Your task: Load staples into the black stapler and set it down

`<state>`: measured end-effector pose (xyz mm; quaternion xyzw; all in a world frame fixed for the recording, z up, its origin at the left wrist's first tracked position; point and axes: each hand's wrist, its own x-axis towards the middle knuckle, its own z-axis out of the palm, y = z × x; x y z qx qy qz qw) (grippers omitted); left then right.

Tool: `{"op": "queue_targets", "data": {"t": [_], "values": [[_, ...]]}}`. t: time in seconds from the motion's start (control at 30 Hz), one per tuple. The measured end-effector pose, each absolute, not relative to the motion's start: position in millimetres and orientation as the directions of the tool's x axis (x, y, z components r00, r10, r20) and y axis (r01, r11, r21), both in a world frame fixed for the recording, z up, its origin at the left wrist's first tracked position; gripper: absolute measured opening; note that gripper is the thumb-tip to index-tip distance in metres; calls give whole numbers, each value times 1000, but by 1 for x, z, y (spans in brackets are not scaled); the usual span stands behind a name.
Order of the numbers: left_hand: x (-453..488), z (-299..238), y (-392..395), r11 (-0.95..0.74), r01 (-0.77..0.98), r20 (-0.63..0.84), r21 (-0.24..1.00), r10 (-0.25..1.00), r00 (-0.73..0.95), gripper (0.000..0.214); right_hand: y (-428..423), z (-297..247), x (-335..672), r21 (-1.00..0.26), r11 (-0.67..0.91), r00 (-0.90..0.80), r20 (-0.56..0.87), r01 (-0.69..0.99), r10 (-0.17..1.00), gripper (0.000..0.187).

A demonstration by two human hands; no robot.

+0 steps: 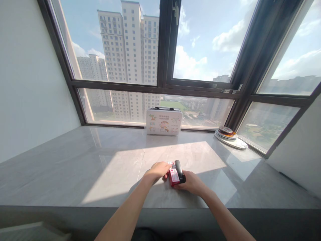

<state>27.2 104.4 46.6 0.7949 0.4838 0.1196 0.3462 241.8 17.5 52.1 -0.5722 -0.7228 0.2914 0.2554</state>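
Note:
A small red and white box (pixel 175 175) is on the grey stone sill in front of me, between my hands. Against its right side lies a black stapler (pixel 179 168), long and rounded; whether it sits in the box or beside it I cannot tell. My left hand (pixel 159 170) grips the box from the left, fingers bent at its upper left edge. From the lower right, my right hand (pixel 192 182) closes round the stapler's near end, with its thumb by the box's bottom edge. The fingers on the far side are partly hidden.
A white carry case (pixel 164 122) with cartoon prints and a dark handle stands upright against the window. Stacked plates or round lids (pixel 230 139) lie in the right corner. The sill's front edge (pixel 100 206) runs just below my hands, and sunlight falls across the stone.

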Motion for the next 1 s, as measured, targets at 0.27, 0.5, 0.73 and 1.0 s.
{"op": "queue_targets", "data": {"t": [0.27, 0.5, 0.73, 1.0], "values": [[129, 48, 126, -364, 699, -164, 616, 808, 566, 53, 26, 47, 337, -731, 89, -151, -20, 677, 988, 43], [181, 44, 133, -417, 691, -174, 590, 771, 613, 57, 26, 42, 384, -783, 76, -134, -9, 617, 991, 43], [181, 43, 128, -435, 729, -135, 528, 805, 578, 39, 27, 37, 394, -786, 93, -158, -6, 612, 987, 57], [85, 35, 136, -282, 847, 33, 451, 953, 300, 32, -18, 14, 423, -608, -80, 57, -57, 790, 997, 43]]}}
